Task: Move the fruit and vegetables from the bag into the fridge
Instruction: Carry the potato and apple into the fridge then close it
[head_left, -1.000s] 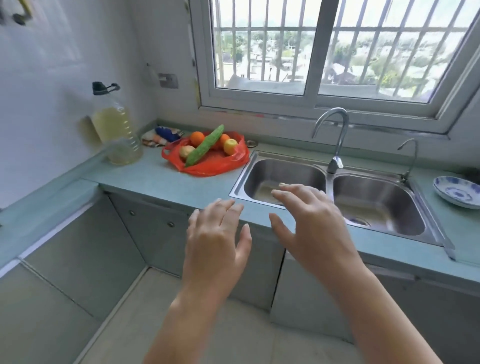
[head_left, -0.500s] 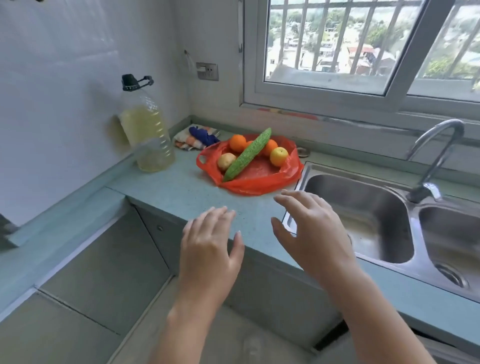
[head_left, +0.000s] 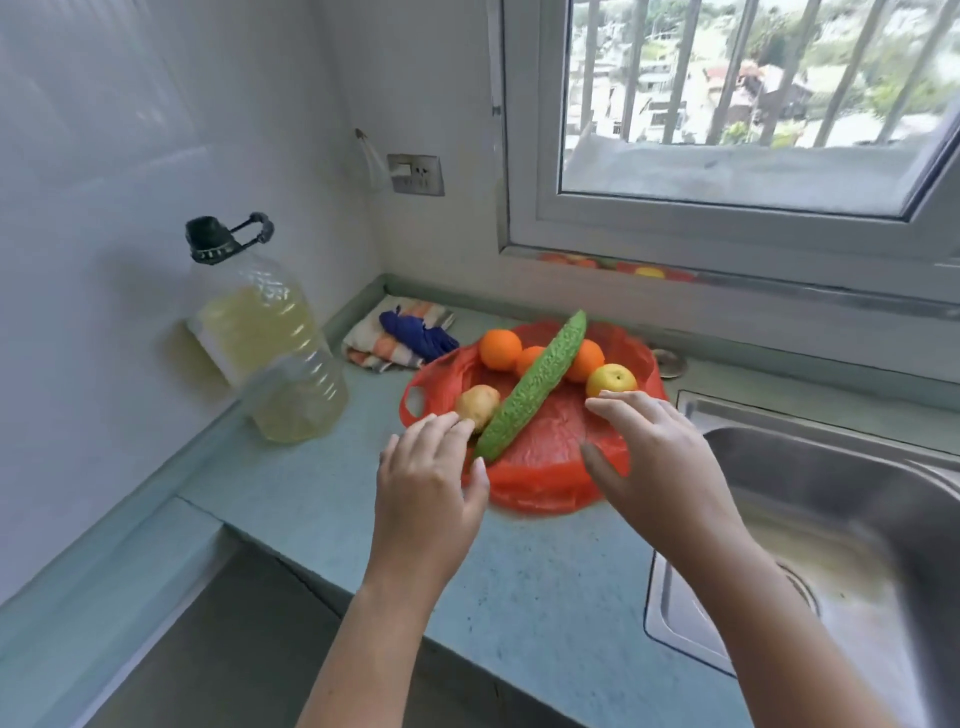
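Both hands (head_left: 431, 483) (head_left: 654, 467) hover spread and empty; the cucumber (head_left: 535, 384) (stiff, bumpy) looks best grasped mid-length.

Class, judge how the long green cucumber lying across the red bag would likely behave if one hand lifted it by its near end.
The cucumber looks stiff, so it probably stays straight. Being long, it may tip downward at the far end. Its bumpy skin likely aids grip.

Home kitchen: steel sink (head_left: 831, 519), tiled counter (head_left: 545, 587) w/ oil bottle (head_left: 265, 343).
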